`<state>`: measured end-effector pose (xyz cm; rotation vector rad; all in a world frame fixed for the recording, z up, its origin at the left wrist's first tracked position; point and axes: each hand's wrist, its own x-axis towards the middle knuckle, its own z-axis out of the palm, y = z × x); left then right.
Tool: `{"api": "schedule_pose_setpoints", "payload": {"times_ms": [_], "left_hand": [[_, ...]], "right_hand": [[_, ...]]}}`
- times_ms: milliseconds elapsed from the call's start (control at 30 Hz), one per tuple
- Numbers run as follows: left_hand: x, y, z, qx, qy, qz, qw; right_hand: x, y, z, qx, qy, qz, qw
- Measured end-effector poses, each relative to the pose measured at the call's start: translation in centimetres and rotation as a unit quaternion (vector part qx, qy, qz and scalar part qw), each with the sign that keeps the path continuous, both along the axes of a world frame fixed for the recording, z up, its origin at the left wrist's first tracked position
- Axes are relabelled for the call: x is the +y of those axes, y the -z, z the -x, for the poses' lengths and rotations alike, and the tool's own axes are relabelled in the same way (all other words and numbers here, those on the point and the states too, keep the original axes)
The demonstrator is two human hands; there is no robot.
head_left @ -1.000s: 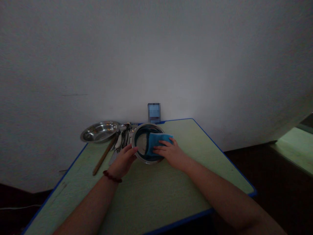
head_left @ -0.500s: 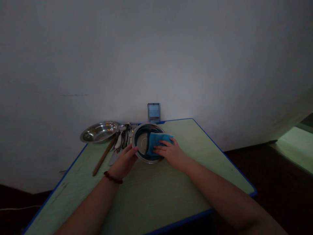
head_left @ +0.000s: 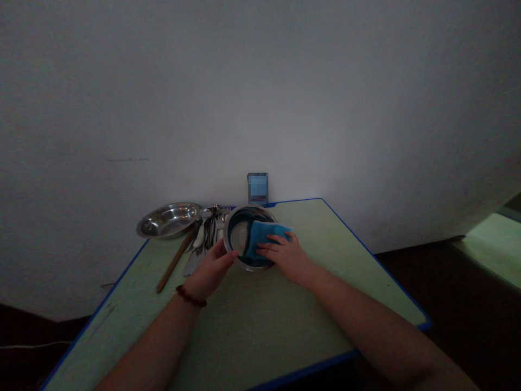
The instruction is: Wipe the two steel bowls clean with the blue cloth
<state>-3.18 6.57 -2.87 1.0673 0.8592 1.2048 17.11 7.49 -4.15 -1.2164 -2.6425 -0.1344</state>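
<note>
A round stainless steel bowl [head_left: 240, 234] is tilted slightly toward me on the table. My left hand [head_left: 211, 270], with a dark red bead bracelet at its wrist, grips the bowl's near left rim, thumb on the inner side. A blue cloth [head_left: 260, 233] lies over the right part of the bowl, partly inside it. My right hand [head_left: 287, 255] presses that cloth against the bowl's right side with its fingers bent over it; its thumb rests near the cloth's right edge. The cloth hides part of the bowl's inside.
An oval steel dish [head_left: 169, 221] stands at the back left. Beside it lie several pieces of cutlery [head_left: 208, 231] and a wooden-handled tool [head_left: 175, 267]. A phone-like device [head_left: 258, 189] leans on the wall behind the bowl. The light green table [head_left: 260, 326] has a blue edge.
The left thumb sits slightly farther over the bowl's rim. The whole view has shifted a little; the bowl, cloth and right hand otherwise keep nearly the same arrangement.
</note>
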Motion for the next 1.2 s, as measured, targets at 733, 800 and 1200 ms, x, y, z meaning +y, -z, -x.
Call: {"api": "schedule_pose_setpoints", "payload": {"times_ms": [733, 800, 1200], "left_hand": [[-0.08, 0.26, -0.29, 0.011, 0.006, -0.029, 1.0], [-0.11, 0.3, -0.26, 0.008, 0.008, -0.024, 1.0], [-0.04, 0.45, -0.13, 0.021, 0.012, -0.037, 0.999]], "right_hand": [[-0.53, -0.66, 0.34, 0.029, 0.01, 0.035, 0.999], [-0.62, -0.78, 0.35, 0.032, 0.01, 0.041, 0.999], [-0.77, -0.91, 0.24, 0.039, 0.0, 0.052, 0.998]]}}
